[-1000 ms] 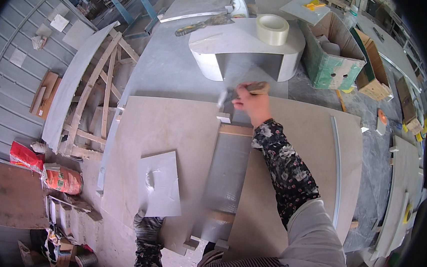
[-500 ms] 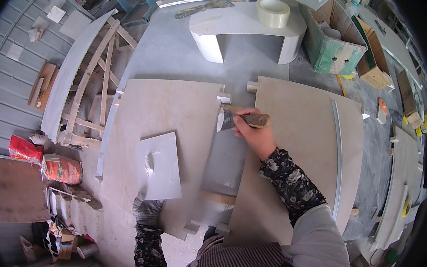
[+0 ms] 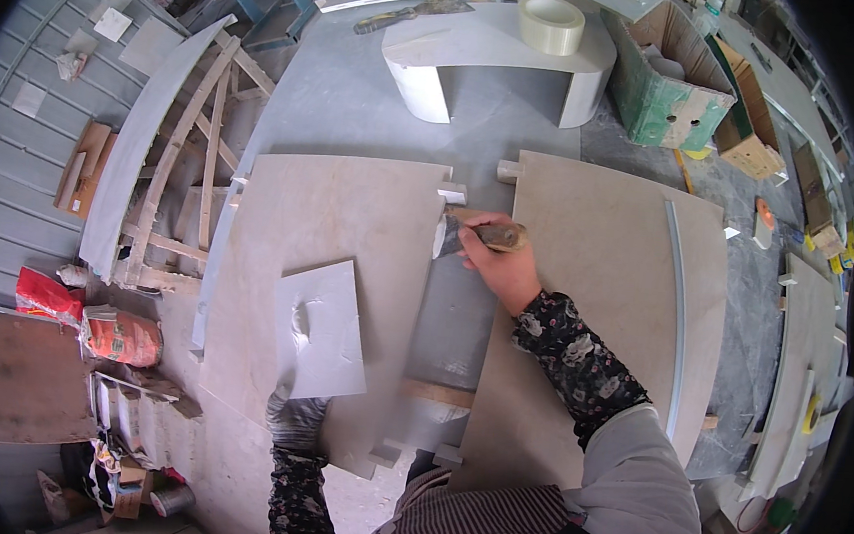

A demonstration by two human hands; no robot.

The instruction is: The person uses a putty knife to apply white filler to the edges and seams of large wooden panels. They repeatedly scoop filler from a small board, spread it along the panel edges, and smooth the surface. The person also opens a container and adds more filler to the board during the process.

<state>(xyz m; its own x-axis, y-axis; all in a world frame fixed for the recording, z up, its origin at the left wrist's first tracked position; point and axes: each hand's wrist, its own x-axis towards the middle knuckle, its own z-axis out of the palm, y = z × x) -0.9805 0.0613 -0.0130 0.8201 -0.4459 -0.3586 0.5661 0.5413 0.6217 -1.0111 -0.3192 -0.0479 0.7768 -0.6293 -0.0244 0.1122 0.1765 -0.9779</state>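
My right hand [image 3: 509, 268] is closed round the wooden handle of a putty knife [image 3: 503, 236]. White paste coats the knife's blade, which meets the right edge of the left beige panel [image 3: 351, 211]. My left hand [image 3: 296, 421], in a grey glove, grips the lower edge of a flat white board [image 3: 331, 345] with the thumb on top. A lump of white paste [image 3: 300, 323] sits on that board, which is over the left panel. Across a gap lies a second beige panel [image 3: 597, 270], beneath my right forearm.
Wooden strips [image 3: 437, 394] show in the gap between the panels. Beyond them stands a curved white piece [image 3: 494, 51] bearing a roll of clear tape [image 3: 550, 26]. A scraper [image 3: 414, 14] lies near it, and a green carton [image 3: 667, 80] stands at the far right.
My right hand and the putty knife have shifted slightly left, along with the forearm. My left hand still holds the board in nearly the same place.
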